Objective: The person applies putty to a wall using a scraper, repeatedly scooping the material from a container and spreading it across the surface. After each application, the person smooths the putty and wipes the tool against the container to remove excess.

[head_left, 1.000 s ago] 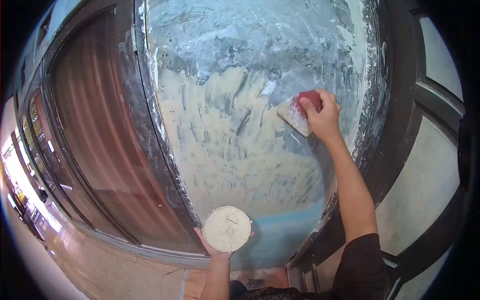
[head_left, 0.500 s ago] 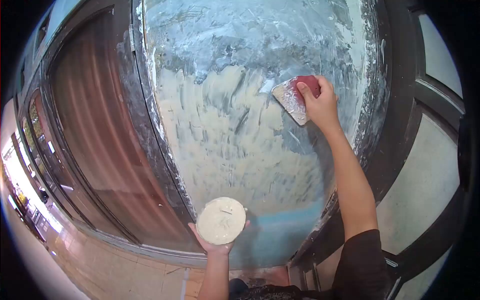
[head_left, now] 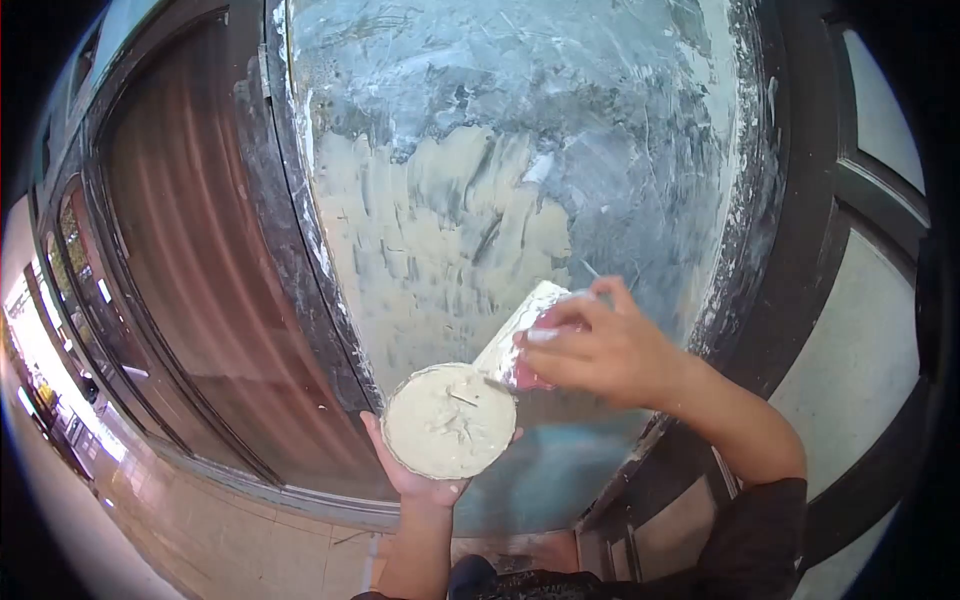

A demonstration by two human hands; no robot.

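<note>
My left hand (head_left: pixel 425 485) holds up a round container of off-white paste (head_left: pixel 440 435) from below, its fingers around the sides. My right hand (head_left: pixel 600 350) is closed on a red scraper (head_left: pixel 535 375), whose broad blade is coated with white paste. The scraper's lower edge is at the container's upper right rim. Behind both hands stands a blue-grey wall panel (head_left: pixel 500 90), with cream paste smeared unevenly over its middle and left part.
A dark frame with a glass pane and reddish curtain (head_left: pixel 190 220) lies to the left. On the right is a dark door frame with pale panels (head_left: pixel 840 350). Tiled floor (head_left: pixel 240 540) shows at the lower left.
My right hand has come down and left from the wall with the scraper, to the container. My left hand has the container slightly higher and nearer, so it looks larger.
</note>
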